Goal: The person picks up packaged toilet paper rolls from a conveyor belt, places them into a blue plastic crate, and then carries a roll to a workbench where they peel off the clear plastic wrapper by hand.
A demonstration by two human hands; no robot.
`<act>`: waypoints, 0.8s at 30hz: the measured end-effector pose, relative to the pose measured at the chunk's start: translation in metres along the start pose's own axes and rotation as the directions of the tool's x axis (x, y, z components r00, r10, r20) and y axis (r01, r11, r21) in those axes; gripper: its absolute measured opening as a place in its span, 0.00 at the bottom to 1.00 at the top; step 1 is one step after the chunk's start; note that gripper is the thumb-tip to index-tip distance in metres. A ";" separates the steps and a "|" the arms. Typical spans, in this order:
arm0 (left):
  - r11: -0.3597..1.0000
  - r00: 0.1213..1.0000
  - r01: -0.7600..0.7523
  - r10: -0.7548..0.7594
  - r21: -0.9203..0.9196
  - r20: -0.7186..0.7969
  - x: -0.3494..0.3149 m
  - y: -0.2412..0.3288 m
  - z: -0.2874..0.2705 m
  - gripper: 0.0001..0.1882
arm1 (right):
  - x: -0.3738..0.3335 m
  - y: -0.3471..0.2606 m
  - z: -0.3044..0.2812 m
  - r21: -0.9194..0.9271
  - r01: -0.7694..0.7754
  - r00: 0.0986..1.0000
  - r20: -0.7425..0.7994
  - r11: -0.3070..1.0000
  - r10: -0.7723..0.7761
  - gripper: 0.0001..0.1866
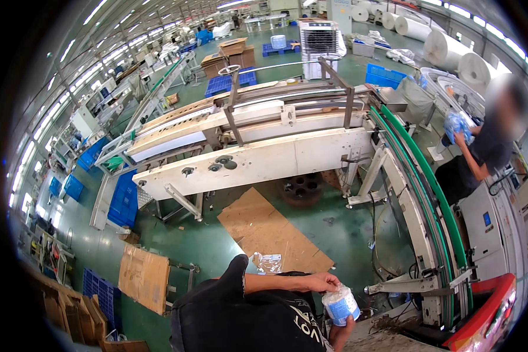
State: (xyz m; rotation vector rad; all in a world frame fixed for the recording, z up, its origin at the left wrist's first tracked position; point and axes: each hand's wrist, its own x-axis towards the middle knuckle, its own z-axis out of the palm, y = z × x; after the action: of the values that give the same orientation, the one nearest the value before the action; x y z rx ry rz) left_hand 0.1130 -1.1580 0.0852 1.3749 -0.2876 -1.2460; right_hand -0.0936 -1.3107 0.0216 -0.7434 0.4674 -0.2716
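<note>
A long white conveyor machine (258, 152) spans the middle of the factory floor, and a curved green-railed conveyor track (434, 205) runs down its right side toward the lower right corner. Large white paper rolls (446, 50) stand along the far right wall. Flat cardboard sheets (273, 229) lie on the green floor (217, 240) below the machine, and blue plastic crates (123, 196) are stacked at its left end. At the right a co-worker (481, 158) in dark clothes holds a blue-and-white packet up by the track.

At the bottom edge, the person's left hand (325, 283) grips the top of a small wrapped pack of white rolls (340, 305) in clear blue-printed film, fingers closed over it. The right hand (340, 333) supports the pack from below, only partly in view. The pack sits just in front of the person's dark shirt, near the lower end of the track.
</note>
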 end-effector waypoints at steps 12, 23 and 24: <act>0.923 0.866 0.172 -0.308 0.345 0.393 0.047 0.033 -0.002 0.12 | -0.048 -0.016 0.061 -0.184 0.266 0.824 -0.467 0.946 -0.322 0.31; 0.928 0.633 0.263 -0.372 0.264 0.679 0.030 -0.025 0.043 0.06 | -0.148 0.072 0.140 -0.114 0.548 0.363 -0.860 0.829 -0.358 0.39; 0.929 0.629 0.249 -0.371 0.275 0.683 0.025 -0.037 0.047 0.06 | -0.158 0.081 0.142 -0.124 0.571 0.320 -0.877 0.812 -0.359 0.39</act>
State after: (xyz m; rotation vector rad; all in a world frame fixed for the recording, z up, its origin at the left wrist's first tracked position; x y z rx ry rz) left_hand 0.0682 -1.1944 0.0553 1.0046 -0.7369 -2.0960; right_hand -0.1534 -1.1083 0.1045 -0.4481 1.1990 -1.3162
